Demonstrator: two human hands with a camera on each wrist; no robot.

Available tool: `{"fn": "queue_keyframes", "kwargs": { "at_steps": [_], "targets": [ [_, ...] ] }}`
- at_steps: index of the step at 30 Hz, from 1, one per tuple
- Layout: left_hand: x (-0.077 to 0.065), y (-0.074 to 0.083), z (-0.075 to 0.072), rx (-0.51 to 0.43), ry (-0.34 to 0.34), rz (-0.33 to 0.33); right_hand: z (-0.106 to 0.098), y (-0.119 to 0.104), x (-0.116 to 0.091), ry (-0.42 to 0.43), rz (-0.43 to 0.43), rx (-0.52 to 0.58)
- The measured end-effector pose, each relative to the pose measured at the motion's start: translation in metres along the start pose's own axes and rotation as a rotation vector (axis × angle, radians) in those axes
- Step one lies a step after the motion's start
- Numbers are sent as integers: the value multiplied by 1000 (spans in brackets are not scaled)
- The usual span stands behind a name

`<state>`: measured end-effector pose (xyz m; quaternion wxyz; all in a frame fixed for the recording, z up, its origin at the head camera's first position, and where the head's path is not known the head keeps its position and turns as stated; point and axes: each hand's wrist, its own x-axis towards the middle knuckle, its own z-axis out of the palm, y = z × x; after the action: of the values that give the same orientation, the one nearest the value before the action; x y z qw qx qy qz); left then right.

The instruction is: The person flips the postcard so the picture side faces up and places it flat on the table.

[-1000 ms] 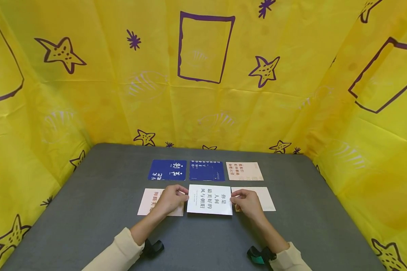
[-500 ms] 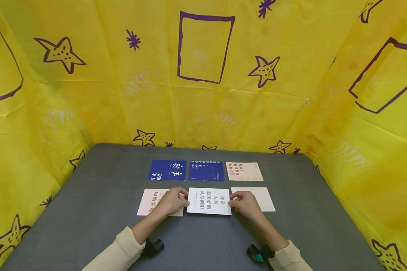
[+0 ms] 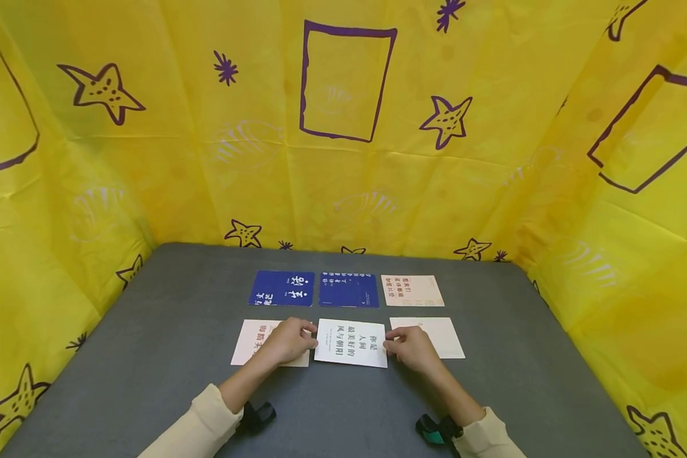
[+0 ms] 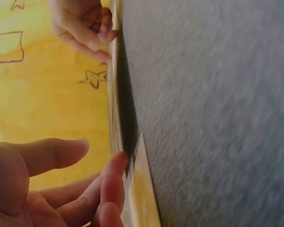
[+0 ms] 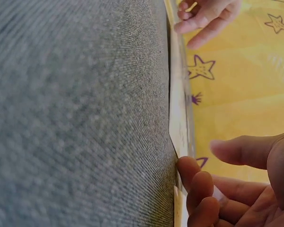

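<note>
A white card (image 3: 350,343) with dark vertical lettering lies in the middle of the near row, between my two hands. At its left edge are the fingertips of my left hand (image 3: 289,340), which covers part of a pinkish card (image 3: 250,346) with red lettering. My right hand (image 3: 415,346) touches the opposite edge, overlapping a plain pale card (image 3: 443,337). In the left wrist view, the left thumb (image 4: 61,153) stands apart from the fingers, and a dark shadow runs along the card's near edge. The right thumb (image 5: 241,149) likewise stands off its fingers in the right wrist view.
Behind the near row lie two blue cards, one at left (image 3: 282,288) and one in the middle (image 3: 348,290), with a cream card (image 3: 412,291) at right. A grey tabletop (image 3: 343,413) carries them all. Yellow patterned cloth (image 3: 343,172) encloses the back and sides.
The white card has come slightly toward me and settled, its right end shifting a little left and nearer. Both hands moved with it, the right one slightly leftward.
</note>
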<state>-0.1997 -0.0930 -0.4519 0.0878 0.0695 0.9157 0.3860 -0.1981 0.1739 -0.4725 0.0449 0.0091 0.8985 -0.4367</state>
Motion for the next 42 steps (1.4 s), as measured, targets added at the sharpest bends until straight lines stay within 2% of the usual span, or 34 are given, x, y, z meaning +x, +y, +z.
{"fn": "queue_keyframes", "kwargs": {
  "at_steps": [4,9,17,21,28,34,42],
  "targets": [
    [-1,0,-1,17,3,17,-3,-1,-1,0,-8,-9],
    [-1,5,4,26,2,54,-12,1,2,-53,-30,-7],
    [7,26,16,-5,-68,164,-44,0,9,-159,-92,-25],
    [9,33,23,-30,-99,194,-60,2,11,-174,-91,-13],
    [10,44,34,-40,-107,208,-84,7,11,-142,-37,9],
    [13,54,41,-29,-106,216,-96,11,10,-98,16,28],
    [17,67,55,-50,-117,221,-103,16,7,-67,49,-55]
  ]
}}
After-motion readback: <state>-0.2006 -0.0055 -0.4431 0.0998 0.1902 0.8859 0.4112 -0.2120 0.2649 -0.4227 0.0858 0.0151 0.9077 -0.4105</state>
